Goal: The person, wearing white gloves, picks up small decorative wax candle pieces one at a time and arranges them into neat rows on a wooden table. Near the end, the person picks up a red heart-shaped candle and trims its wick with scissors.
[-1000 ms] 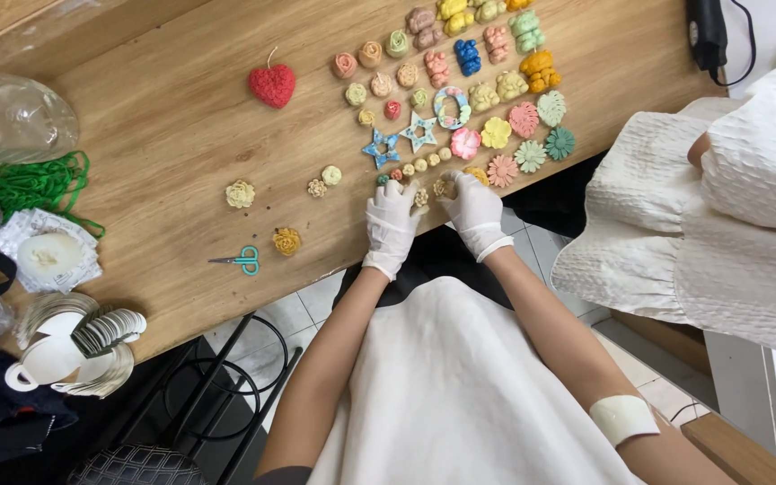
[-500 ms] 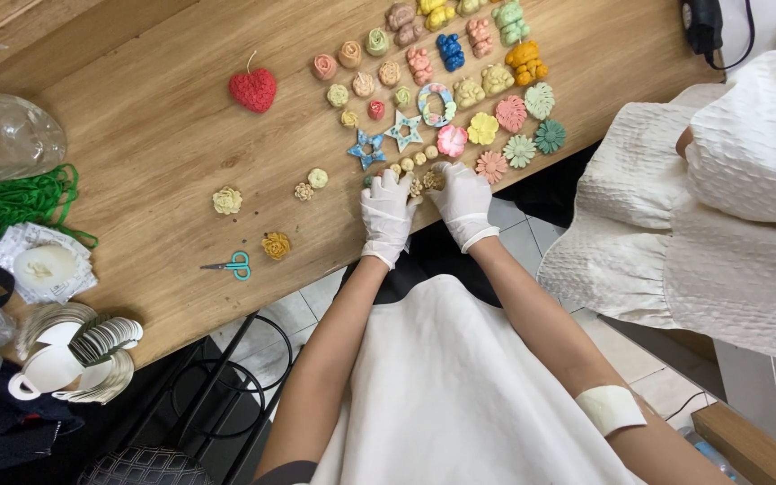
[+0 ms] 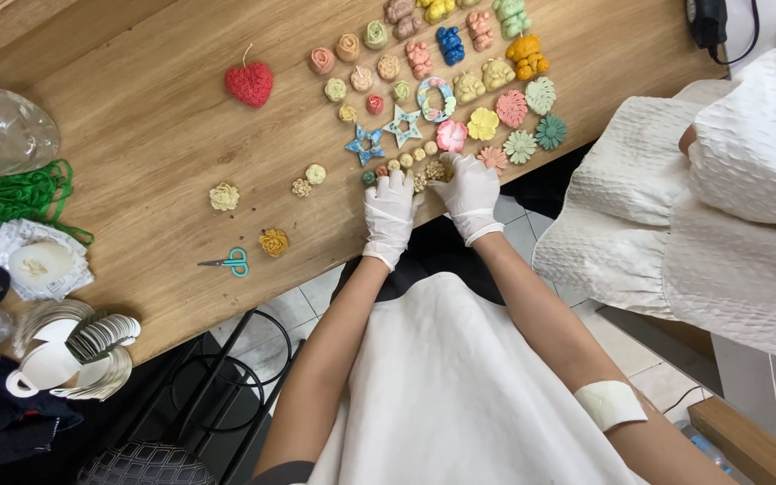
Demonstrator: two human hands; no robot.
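Two gloved hands meet at the near edge of the wooden table (image 3: 136,153). The left hand (image 3: 389,211) lies flat, fingers loosely spread, on a row of small beads (image 3: 406,160). The right hand (image 3: 470,190) pinches a small cream flower (image 3: 435,170). Beyond them lie two star shapes (image 3: 384,136), rows of coloured wax flowers (image 3: 496,108), a red heart (image 3: 249,84), and farther left, scissors (image 3: 229,262).

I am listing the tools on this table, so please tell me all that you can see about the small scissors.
The scissors are small, with teal loop handles and short, thin metal blades. They lie flat on the wooden table near its front edge, blades closed and pointing left, handles to the right. Nothing touches them. A yellow-orange flower shape lies just up and right of them. Both gloved hands are well off to the right.
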